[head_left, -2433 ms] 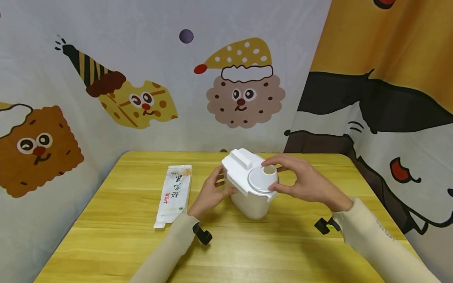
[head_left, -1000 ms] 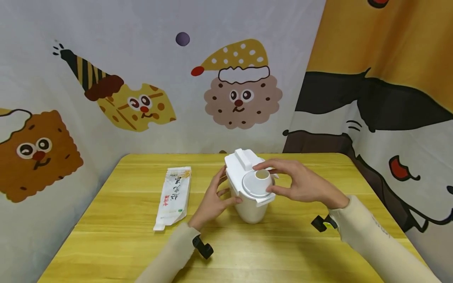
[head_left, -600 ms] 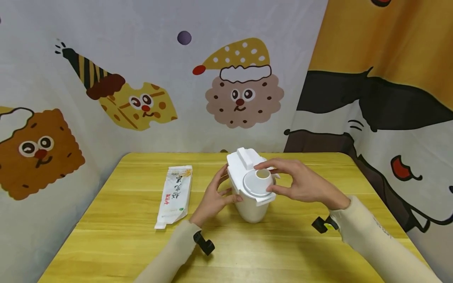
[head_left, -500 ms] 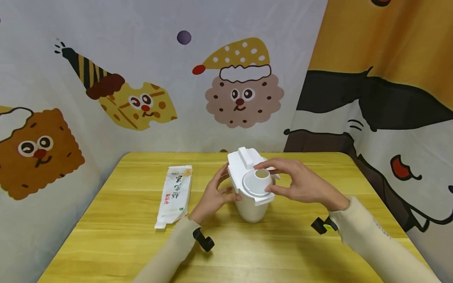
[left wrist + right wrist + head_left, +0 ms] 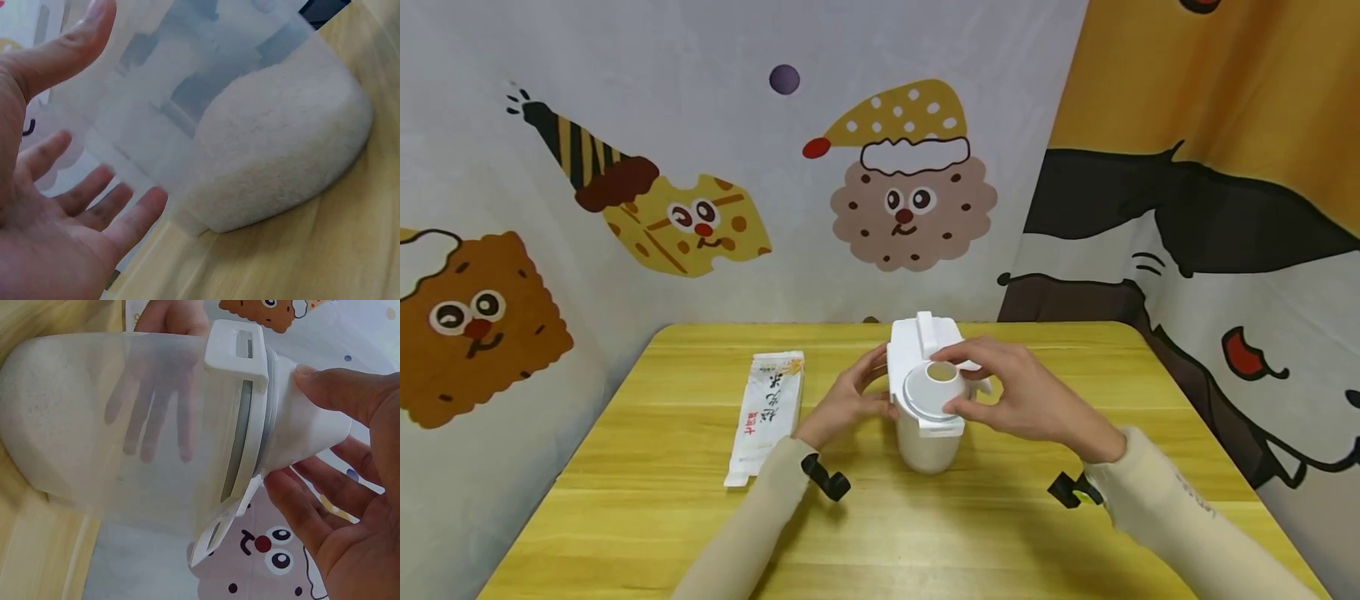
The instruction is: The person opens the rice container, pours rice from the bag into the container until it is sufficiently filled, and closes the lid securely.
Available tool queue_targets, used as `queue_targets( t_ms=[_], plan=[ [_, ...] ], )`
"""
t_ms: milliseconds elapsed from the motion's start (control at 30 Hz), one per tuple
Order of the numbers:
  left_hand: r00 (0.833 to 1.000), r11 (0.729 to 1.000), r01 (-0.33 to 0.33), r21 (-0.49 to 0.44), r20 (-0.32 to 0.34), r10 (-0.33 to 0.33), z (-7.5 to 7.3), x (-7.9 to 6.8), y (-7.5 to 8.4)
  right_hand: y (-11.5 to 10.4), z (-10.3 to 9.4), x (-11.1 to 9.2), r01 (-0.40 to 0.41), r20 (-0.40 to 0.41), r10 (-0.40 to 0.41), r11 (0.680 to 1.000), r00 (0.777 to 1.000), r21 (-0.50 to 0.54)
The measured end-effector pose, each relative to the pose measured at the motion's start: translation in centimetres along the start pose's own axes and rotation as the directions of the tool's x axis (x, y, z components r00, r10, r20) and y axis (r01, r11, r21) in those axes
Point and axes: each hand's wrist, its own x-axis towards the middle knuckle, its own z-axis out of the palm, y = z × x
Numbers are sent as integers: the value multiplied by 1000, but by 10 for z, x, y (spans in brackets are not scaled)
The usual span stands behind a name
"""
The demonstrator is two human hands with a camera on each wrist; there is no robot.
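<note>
A translucent storage container (image 5: 928, 454) with a white lid (image 5: 908, 346) stands on the table. White rice (image 5: 275, 150) fills its lower part, seen through the wall in the left wrist view. On the lid's near end is a round white cap (image 5: 306, 425) that narrows to a hollow neck. My right hand (image 5: 1022, 396) holds this cap between thumb and fingertips. At the container's left side is my left hand (image 5: 846, 404), its fingers straight along the wall. Through the translucent wall those fingers (image 5: 153, 419) show in the right wrist view.
Left of the container, a flat white packet (image 5: 767, 412) with printed characters lies on the wooden table (image 5: 640, 500). A curtain (image 5: 715, 83) with cartoon figures hangs behind the table's far edge.
The container has turned clockwise as seen from above, its near end shifting left. My right hand has moved left with the cap. My left thumb has slipped back from the container's front.
</note>
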Motion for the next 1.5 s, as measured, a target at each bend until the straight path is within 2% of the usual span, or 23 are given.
queue_targets(
  t_ms=[267, 433, 567, 733, 867, 1033, 1333, 1500],
  plan=[
    [995, 999, 48, -14, 90, -46, -7, 3, 4, -6, 4, 2, 7, -26, -8, 1000, 1000, -31],
    [993, 1000, 17, 20, 114, -19, -8, -2, 9, -3, 3, 3, 48, -19, -48, 998, 999, -34],
    [995, 1000, -14, 28, 104, 11, -4, -10, 12, -1, -1, 3, 57, 5, -57, 998, 998, -29],
    [998, 1000, -5, 16, 66, 4, 6, -19, 11, 3, -4, 3, 40, 40, -41, 999, 998, 32],
    [999, 1000, -9, 24, 35, 8, 12, -21, 11, 3, -5, 3, 19, 57, -23, 998, 998, 58],
    [1000, 999, 5, 42, 17, -6, 13, -21, 11, 1, -5, 3, 8, 57, -11, 998, 998, 66],
    [994, 995, 48, 89, 98, -56, 0, -10, 8, -3, 2, 5, 51, -6, -51, 998, 999, 30],
    [985, 996, 48, 80, 164, -61, -8, -2, 4, -9, 9, 8, 29, -38, -28, 999, 999, 20]
  ],
)
